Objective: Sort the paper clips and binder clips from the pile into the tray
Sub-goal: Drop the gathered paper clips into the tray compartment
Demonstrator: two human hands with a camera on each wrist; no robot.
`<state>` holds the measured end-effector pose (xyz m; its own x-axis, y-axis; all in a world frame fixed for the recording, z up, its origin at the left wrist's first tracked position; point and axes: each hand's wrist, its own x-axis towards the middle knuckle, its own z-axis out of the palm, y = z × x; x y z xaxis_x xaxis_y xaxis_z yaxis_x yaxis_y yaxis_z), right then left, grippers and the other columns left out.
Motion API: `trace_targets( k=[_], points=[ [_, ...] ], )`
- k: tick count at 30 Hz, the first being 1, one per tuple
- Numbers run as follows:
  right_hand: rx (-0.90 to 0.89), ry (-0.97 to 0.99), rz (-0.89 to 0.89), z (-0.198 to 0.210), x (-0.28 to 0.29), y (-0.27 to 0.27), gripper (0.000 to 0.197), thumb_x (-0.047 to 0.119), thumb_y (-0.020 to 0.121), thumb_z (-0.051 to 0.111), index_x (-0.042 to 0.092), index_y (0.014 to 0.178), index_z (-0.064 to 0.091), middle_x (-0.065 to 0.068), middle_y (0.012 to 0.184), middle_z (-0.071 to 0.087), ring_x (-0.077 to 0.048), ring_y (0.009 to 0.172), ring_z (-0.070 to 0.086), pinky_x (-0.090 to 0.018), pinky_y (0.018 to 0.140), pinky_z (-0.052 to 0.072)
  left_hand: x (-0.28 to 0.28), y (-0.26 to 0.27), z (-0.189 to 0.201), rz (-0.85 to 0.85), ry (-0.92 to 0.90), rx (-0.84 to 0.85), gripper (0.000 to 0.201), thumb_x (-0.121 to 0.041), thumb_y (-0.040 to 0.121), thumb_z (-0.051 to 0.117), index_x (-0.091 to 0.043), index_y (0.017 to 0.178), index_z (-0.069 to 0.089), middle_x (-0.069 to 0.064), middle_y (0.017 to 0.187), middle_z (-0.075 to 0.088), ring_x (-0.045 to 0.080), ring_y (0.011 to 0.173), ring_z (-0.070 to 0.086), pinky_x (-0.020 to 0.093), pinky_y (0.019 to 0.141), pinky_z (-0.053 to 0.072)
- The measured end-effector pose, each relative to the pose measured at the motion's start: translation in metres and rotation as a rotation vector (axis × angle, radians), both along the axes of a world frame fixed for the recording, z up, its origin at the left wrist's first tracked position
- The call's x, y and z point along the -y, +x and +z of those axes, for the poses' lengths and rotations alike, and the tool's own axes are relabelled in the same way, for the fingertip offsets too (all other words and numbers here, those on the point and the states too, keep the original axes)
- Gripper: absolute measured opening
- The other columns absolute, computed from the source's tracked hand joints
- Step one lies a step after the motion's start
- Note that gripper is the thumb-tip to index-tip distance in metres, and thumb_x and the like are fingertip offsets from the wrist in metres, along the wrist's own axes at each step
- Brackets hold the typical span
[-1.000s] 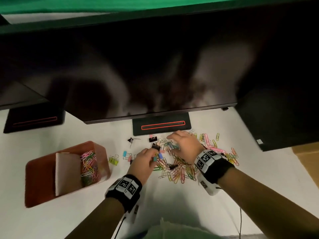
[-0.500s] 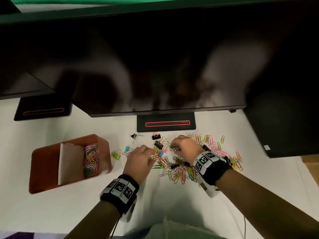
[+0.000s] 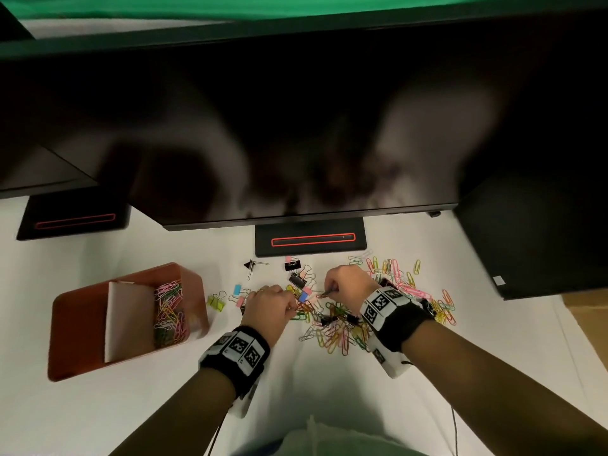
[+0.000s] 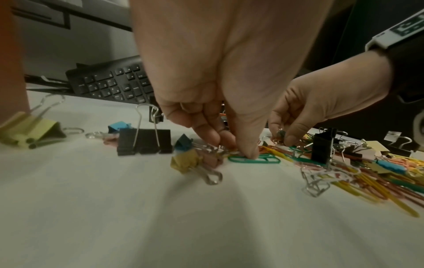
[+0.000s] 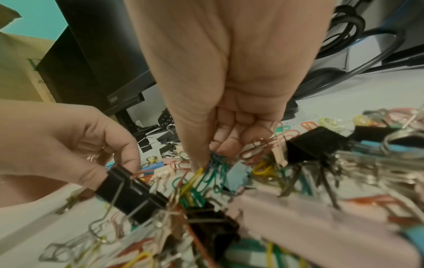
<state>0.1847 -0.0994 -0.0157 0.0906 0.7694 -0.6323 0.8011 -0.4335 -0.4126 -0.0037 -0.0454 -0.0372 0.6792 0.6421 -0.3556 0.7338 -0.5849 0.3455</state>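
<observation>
A pile of coloured paper clips (image 3: 332,337) and binder clips (image 3: 297,280) lies on the white table under the monitor. My left hand (image 3: 291,306) pinches at the pile's left edge, its thumb on a green paper clip (image 4: 254,160). My right hand (image 3: 329,291) works the pile's top, fingers curled round several paper clips (image 5: 259,145), thumb tip on yellow and green ones. The orange tray (image 3: 82,324) stands at the left. Paper clips (image 3: 169,311) fill the compartment right of its white divider; the left compartment looks bare.
Loose binder clips lie between tray and pile: a yellow one (image 3: 215,302), a black one (image 4: 144,141). A monitor stand (image 3: 311,240) sits just behind the pile. A black box (image 3: 533,238) stands at the right, a keyboard (image 4: 110,83) behind.
My right hand has drawn its spread fingers in and now grips paper clips. My left hand has closed in on the pile's left edge.
</observation>
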Motion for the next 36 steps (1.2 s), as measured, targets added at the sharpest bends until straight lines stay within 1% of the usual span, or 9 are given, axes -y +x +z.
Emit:
trace_targets(
  k=[7, 9, 12, 15, 19, 22, 26, 33, 36],
  points=[
    [-0.012, 0.038, 0.016, 0.000, 0.004, 0.001, 0.023, 0.011, 0.089, 0.055, 0.015, 0.107, 0.068, -0.006, 0.110, 0.067, -0.022, 0.099, 0.061, -0.027, 0.086, 0.051, -0.001, -0.003, 0.005, -0.143, 0.062, -0.043, 0.018, -0.028, 0.092, 0.047, -0.022, 0.099, 0.062, -0.002, 0.099, 0.063, 0.020, 0.097, 0.057, 0.031, 0.085, 0.037],
    [-0.009, 0.032, 0.024, 0.001, 0.004, 0.000, 0.024, 0.013, 0.090, 0.055, 0.014, 0.110, 0.067, -0.006, 0.111, 0.067, -0.022, 0.100, 0.061, -0.028, 0.087, 0.051, 0.001, -0.006, 0.006, -0.127, 0.043, -0.037, 0.022, -0.035, 0.090, 0.052, -0.023, 0.106, 0.061, -0.003, 0.105, 0.061, 0.019, 0.101, 0.056, 0.033, 0.088, 0.036],
    [-0.015, 0.049, 0.032, 0.003, 0.005, 0.001, 0.025, 0.017, 0.091, 0.054, 0.013, 0.113, 0.066, -0.006, 0.113, 0.066, -0.023, 0.101, 0.060, -0.026, 0.086, 0.048, 0.006, -0.007, 0.008, -0.137, 0.010, -0.058, 0.041, -0.044, 0.082, 0.059, -0.026, 0.118, 0.055, -0.006, 0.114, 0.056, 0.017, 0.108, 0.051, 0.035, 0.093, 0.033],
    [-0.032, 0.072, 0.024, 0.004, 0.007, 0.002, 0.025, 0.018, 0.092, 0.053, 0.013, 0.112, 0.066, -0.006, 0.112, 0.066, -0.023, 0.101, 0.060, -0.024, 0.082, 0.044, 0.013, -0.003, 0.006, -0.153, 0.026, -0.058, 0.041, -0.041, 0.083, 0.058, -0.026, 0.121, 0.053, -0.006, 0.116, 0.055, 0.017, 0.110, 0.050, 0.036, 0.095, 0.033],
    [-0.045, 0.137, 0.016, 0.007, 0.008, 0.007, 0.024, 0.018, 0.092, 0.054, 0.012, 0.111, 0.067, -0.006, 0.110, 0.068, -0.021, 0.100, 0.060, -0.021, 0.079, 0.039, 0.014, 0.005, 0.003, -0.083, -0.009, 0.029, 0.022, -0.024, 0.089, 0.055, -0.017, 0.110, 0.060, 0.001, 0.107, 0.060, 0.022, 0.099, 0.058, 0.037, 0.090, 0.040],
    [-0.061, 0.182, 0.023, 0.014, 0.009, 0.011, 0.023, 0.017, 0.093, 0.053, 0.010, 0.111, 0.066, -0.006, 0.109, 0.068, -0.021, 0.100, 0.060, -0.021, 0.080, 0.038, 0.011, 0.013, 0.003, -0.045, -0.059, 0.033, 0.015, -0.021, 0.089, 0.056, -0.016, 0.102, 0.062, 0.003, 0.102, 0.062, 0.024, 0.092, 0.060, 0.036, 0.087, 0.045],
    [-0.069, 0.226, -0.026, 0.018, 0.011, 0.015, 0.020, 0.018, 0.092, 0.056, 0.012, 0.106, 0.069, -0.006, 0.106, 0.068, -0.020, 0.097, 0.061, -0.020, 0.077, 0.041, 0.010, 0.018, 0.003, -0.003, -0.116, 0.023, 0.013, -0.020, 0.089, 0.055, -0.014, 0.100, 0.061, 0.005, 0.104, 0.062, 0.024, 0.093, 0.060, 0.038, 0.087, 0.047],
    [-0.060, 0.252, -0.030, 0.022, 0.020, 0.018, 0.019, 0.019, 0.091, 0.057, 0.013, 0.105, 0.068, -0.004, 0.100, 0.064, -0.010, 0.083, 0.049, -0.021, 0.077, 0.042, 0.013, 0.015, 0.002, 0.062, -0.177, 0.126, 0.010, -0.009, 0.087, 0.055, -0.012, 0.094, 0.063, 0.004, 0.096, 0.060, 0.014, 0.084, 0.056, 0.022, 0.076, 0.043],
    [-0.051, 0.259, -0.039, 0.021, 0.024, 0.017, 0.018, 0.019, 0.091, 0.057, 0.014, 0.105, 0.068, 0.003, 0.091, 0.053, -0.011, 0.082, 0.050, -0.019, 0.075, 0.039, 0.009, 0.011, 0.006, 0.116, -0.229, 0.191, 0.011, -0.005, 0.084, 0.060, -0.012, 0.090, 0.066, 0.001, 0.088, 0.059, 0.012, 0.078, 0.056, 0.016, 0.072, 0.044]
  ],
)
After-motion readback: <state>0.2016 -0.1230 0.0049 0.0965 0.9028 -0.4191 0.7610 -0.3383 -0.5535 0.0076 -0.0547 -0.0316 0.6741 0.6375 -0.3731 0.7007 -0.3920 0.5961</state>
